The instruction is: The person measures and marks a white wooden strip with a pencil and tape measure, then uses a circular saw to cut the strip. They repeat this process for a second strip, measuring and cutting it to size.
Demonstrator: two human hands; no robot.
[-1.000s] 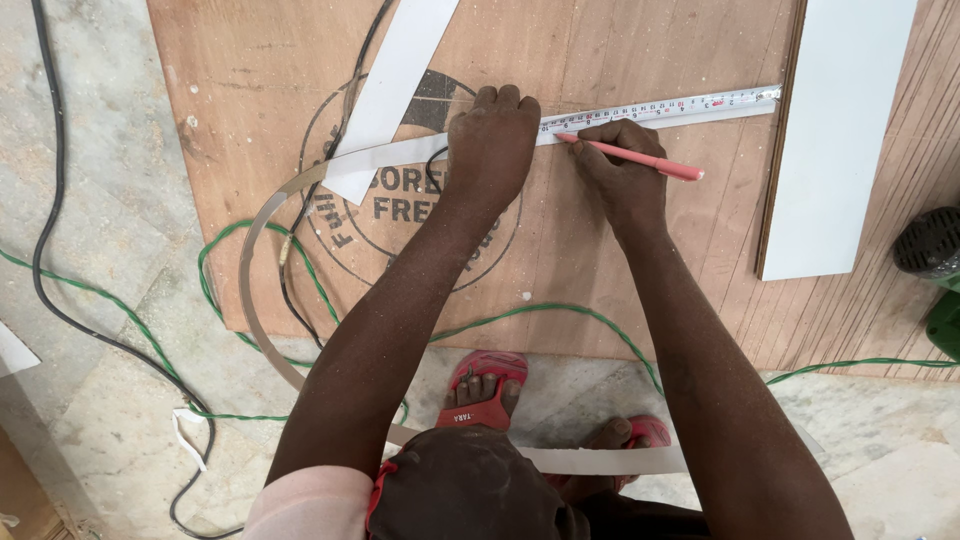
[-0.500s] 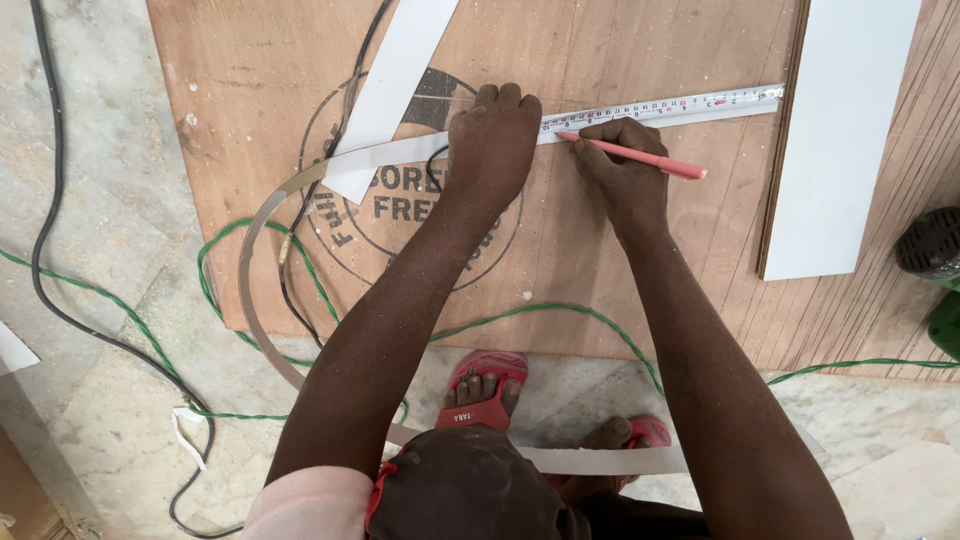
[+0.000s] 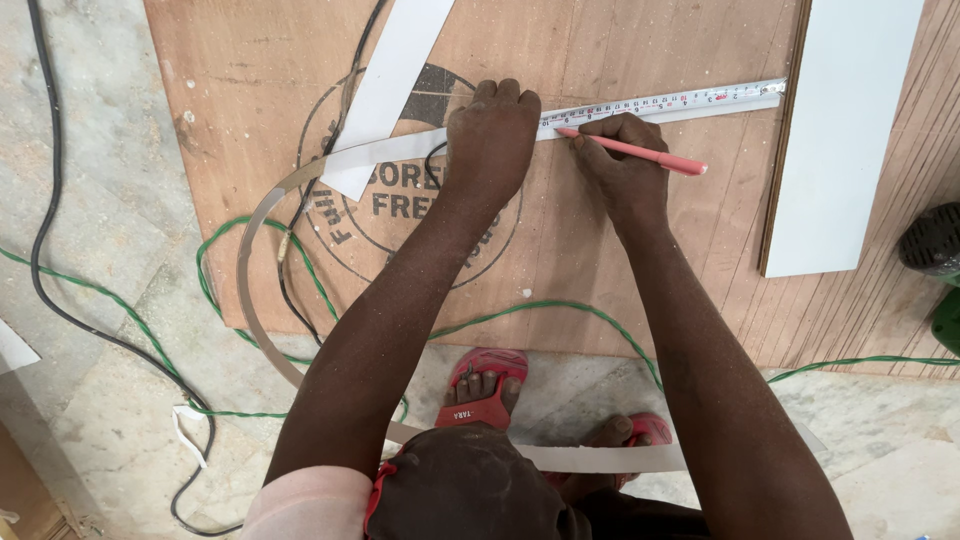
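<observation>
Left hand [image 3: 490, 135] pressed flat on tape [image 3: 660, 103], fingers together, pinning it to plywood [image 3: 620, 250]. Right hand [image 3: 620, 165] pinches pencil [image 3: 635, 150], tip at tape edge just right of left hand. Tape probably thin, springy, slippery: hold down near mark. Pencil light, stiff.

A pink pencil [image 3: 640, 152] crosses a white tape [image 3: 670, 102] with black marks. The plywood [image 3: 640, 260] is reddish-brown with a dark round stamp. A green cable [image 3: 560, 308], black cable [image 3: 60, 290], red sandals [image 3: 480, 395] and white panel [image 3: 840, 140] show.
</observation>
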